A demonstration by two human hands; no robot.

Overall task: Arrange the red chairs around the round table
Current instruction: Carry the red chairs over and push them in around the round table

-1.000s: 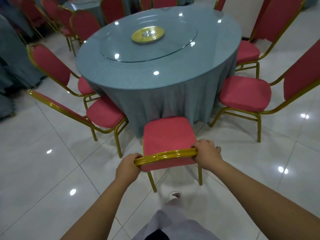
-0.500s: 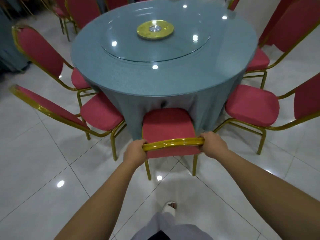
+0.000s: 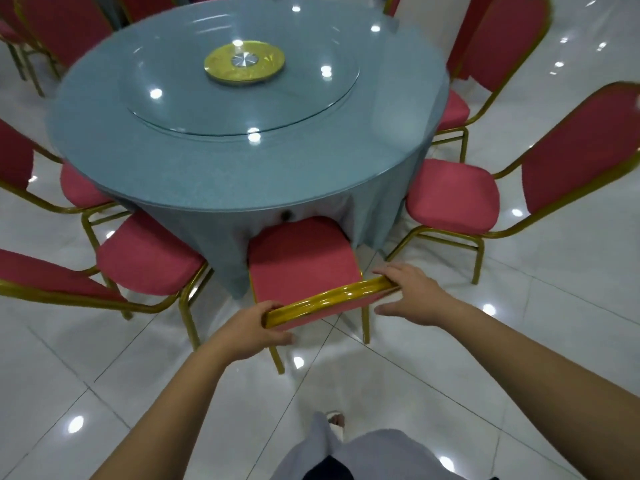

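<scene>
Clasping the chair (image 3: 301, 261) by its top rail with the left grip (image 3: 249, 329) — touching the rail's other end with the right grip (image 3: 412, 294), fingers straight, thumb apart — against the table (image 3: 207, 174)

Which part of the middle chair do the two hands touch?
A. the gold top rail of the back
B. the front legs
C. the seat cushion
A: the left hand and the right hand lie at the two ends of the gold top rail of the chair.
</scene>
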